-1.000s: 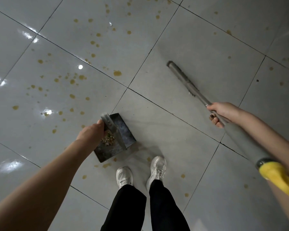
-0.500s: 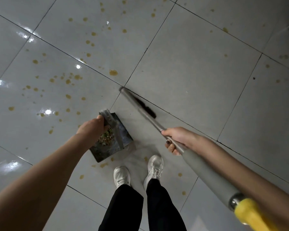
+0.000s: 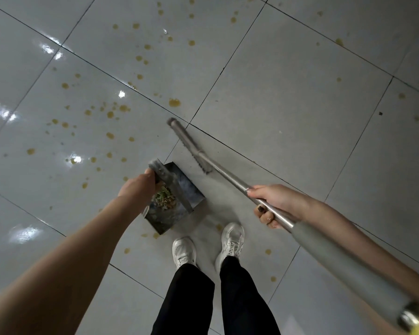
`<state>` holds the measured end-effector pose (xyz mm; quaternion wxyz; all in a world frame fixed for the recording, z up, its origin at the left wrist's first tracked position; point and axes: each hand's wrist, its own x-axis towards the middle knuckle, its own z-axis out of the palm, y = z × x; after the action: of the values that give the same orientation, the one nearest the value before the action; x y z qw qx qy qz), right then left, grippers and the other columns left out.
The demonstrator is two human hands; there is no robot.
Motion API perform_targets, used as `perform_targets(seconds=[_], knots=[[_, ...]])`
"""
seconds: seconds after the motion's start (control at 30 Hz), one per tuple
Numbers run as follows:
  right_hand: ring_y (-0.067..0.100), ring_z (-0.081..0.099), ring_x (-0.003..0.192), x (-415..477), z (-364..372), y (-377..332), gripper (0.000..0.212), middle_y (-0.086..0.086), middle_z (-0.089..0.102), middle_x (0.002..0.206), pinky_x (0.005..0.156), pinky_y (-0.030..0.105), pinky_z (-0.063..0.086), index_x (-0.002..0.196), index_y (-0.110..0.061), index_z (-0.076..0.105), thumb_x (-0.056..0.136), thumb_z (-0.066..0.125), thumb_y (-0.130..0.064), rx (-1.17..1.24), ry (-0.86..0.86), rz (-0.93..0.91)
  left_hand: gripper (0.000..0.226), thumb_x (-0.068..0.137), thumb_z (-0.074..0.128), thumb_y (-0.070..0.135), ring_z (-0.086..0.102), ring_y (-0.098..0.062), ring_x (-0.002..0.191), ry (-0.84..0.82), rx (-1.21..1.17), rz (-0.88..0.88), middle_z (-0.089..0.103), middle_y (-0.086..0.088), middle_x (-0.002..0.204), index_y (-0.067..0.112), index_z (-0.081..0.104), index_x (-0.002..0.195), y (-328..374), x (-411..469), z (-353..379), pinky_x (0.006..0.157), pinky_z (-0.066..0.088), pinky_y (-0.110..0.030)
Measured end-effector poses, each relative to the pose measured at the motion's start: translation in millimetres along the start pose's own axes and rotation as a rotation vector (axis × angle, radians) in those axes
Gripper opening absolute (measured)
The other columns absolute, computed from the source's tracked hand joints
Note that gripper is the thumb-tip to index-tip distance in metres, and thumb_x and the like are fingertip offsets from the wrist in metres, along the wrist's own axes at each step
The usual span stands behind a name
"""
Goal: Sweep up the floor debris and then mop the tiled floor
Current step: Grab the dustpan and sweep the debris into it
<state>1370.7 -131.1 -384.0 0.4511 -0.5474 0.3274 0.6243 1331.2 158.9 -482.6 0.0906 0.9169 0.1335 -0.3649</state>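
Note:
My left hand (image 3: 139, 189) grips the upright handle of a dark metal dustpan (image 3: 179, 201) that sits on the floor in front of my feet, with a heap of swept debris (image 3: 166, 198) inside. My right hand (image 3: 272, 204) grips the metal broom handle (image 3: 230, 176). The broom head (image 3: 189, 145) rests on the tiles just beyond and to the right of the dustpan's mouth, a short gap away. Yellow-brown spots (image 3: 110, 114) dot the grey tiled floor (image 3: 288, 97), mostly to the left and far side.
My two white shoes (image 3: 184, 252) and black trouser legs stand right behind the dustpan. More spots lie by my feet (image 3: 267, 251). Bright light reflections shine on the tiles at the left (image 3: 4, 112).
The broom head has swung from the far right in toward the dustpan, and my right hand has moved with it. The dustpan and my left hand have stayed put.

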Motion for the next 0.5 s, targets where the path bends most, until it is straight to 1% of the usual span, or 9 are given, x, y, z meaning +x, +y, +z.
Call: perform_targets(seconds=[0.07,0.1,0.17,0.23,0.33,0.43,0.5], knots=[[0.004,0.032,0.023,7,9,1,0.025,-0.002,0.036,0.049,0.029,0.008,0.026,0.078,-0.02,0.035,0.101,0.035,-0.03,-0.02,0.019,0.02,0.033,0.096,0.046,0.03,0.063,-0.031,0.077,-0.001,0.008,0.0,0.064,-0.015,0.088,0.001,0.045,0.113,1,0,1,0.064,0.05,-0.038],[0.004,0.032,0.022,10,13,0,0.029,-0.002,0.036,0.048,0.028,0.008,0.026,0.074,-0.019,0.033,0.1,0.035,-0.031,-0.024,0.005,0.052,0.034,0.096,0.046,0.03,0.064,-0.032,0.079,0.0,0.012,0.0,0.065,-0.016,0.09,0.001,0.045,0.114,2,0,1,0.065,0.051,-0.039],[0.003,0.032,0.022,13,17,-3,0.036,-0.004,0.037,0.039,0.026,0.009,0.024,0.068,-0.018,0.033,0.099,0.035,-0.037,-0.036,-0.061,0.139,0.036,0.096,0.046,0.031,0.064,-0.032,0.08,-0.004,0.014,-0.001,0.065,-0.016,0.091,0.001,0.044,0.115,1,1,1,0.065,0.051,-0.037],[0.003,0.032,0.022,15,17,-4,0.04,-0.006,0.034,0.036,0.024,0.012,0.025,0.065,-0.018,0.033,0.098,0.036,-0.041,-0.013,-0.156,0.186,0.035,0.096,0.047,0.031,0.063,-0.03,0.08,-0.012,-0.003,-0.001,0.064,-0.015,0.09,0.002,0.044,0.116,-1,1,3,0.067,0.052,-0.038],[0.004,0.033,0.022,17,18,1,0.037,-0.006,0.033,0.038,0.023,0.013,0.027,0.067,-0.017,0.035,0.099,0.035,-0.037,0.077,-0.243,0.193,0.035,0.096,0.047,0.032,0.062,-0.027,0.074,-0.025,-0.024,0.013,0.062,-0.011,0.084,0.004,0.045,0.115,-5,-1,5,0.067,0.054,-0.037],[0.004,0.031,0.023,14,16,8,0.03,-0.006,0.03,0.045,0.023,0.013,0.027,0.073,-0.021,0.037,0.097,0.039,-0.038,0.134,-0.231,0.168,0.035,0.094,0.049,0.036,0.057,-0.024,0.069,-0.021,-0.041,0.022,0.056,-0.006,0.077,0.005,0.046,0.111,-13,-4,5,0.062,0.049,-0.035],[0.004,0.03,0.024,6,16,8,0.027,-0.004,0.027,0.052,0.024,0.013,0.027,0.074,-0.024,0.037,0.096,0.04,-0.04,0.09,-0.19,0.154,0.034,0.094,0.049,0.037,0.055,-0.023,0.068,-0.024,-0.053,0.013,0.055,-0.006,0.077,0.006,0.046,0.109,-22,-11,5,0.06,0.045,-0.033]])
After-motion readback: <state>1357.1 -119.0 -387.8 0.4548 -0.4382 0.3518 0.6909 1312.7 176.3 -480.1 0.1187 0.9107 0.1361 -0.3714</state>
